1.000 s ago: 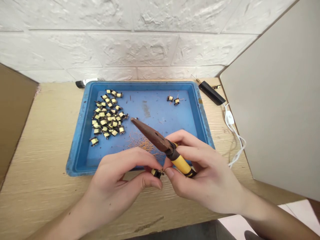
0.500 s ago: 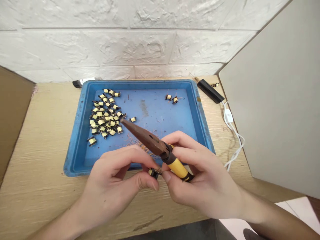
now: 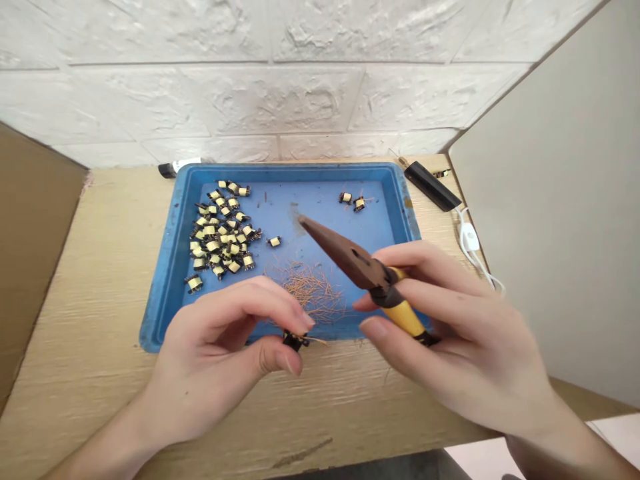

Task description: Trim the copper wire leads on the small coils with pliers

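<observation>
Between thumb and forefinger, my left hand [image 3: 225, 353] pinches a small black coil transformer [image 3: 294, 341] with a copper wire end sticking out to the right. My right hand [image 3: 450, 327] is wrapped round needle-nose pliers [image 3: 360, 270] with yellow-and-black handles and brown, rusty-looking jaws pointing up and left. The pliers are apart from the held transformer; their jaws look closed. Beyond my hands lies a blue tray [image 3: 414, 230]. A pile of yellow-taped transformers [image 3: 223, 233] fills its left side, and loose copper wire clippings [image 3: 313, 290] lie near its front.
Two transformers with wires [image 3: 359, 203] lie at the tray's back right. Right of the tray rests a black tool [image 3: 431, 185] with a white cord and inline switch [image 3: 469, 237]. A black-capped bottle [image 3: 173, 167] lies behind the tray. A white brick-pattern wall [image 3: 315, 100] and side panels enclose the table.
My right hand, with the pliers, has moved right and away from the transformer, opening a gap between the hands. My left hand still holds the transformer. The view has shifted slightly.
</observation>
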{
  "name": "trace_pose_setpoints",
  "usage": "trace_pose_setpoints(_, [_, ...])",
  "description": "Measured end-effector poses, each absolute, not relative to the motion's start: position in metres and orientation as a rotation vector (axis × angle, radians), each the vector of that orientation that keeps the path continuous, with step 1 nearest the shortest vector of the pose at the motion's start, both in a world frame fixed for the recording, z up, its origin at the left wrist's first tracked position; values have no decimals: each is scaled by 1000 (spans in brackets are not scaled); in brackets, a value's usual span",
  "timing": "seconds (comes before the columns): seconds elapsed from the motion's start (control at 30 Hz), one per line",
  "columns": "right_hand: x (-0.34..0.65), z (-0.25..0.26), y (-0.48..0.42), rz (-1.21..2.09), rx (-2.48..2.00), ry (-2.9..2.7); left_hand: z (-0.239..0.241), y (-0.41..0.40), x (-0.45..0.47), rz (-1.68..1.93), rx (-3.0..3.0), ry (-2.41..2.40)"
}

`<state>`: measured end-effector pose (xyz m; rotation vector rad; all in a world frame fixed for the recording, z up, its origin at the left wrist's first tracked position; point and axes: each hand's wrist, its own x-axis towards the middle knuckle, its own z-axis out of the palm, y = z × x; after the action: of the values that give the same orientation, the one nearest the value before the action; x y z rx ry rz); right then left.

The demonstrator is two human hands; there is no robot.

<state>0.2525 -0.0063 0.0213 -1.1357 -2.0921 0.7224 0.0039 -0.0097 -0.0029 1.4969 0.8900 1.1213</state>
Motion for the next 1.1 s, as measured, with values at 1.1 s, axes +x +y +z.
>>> trace_pose_setpoints(1.1, [283,24,1,315,-915,-2470,-4,-2,-6,1297,1765,821])
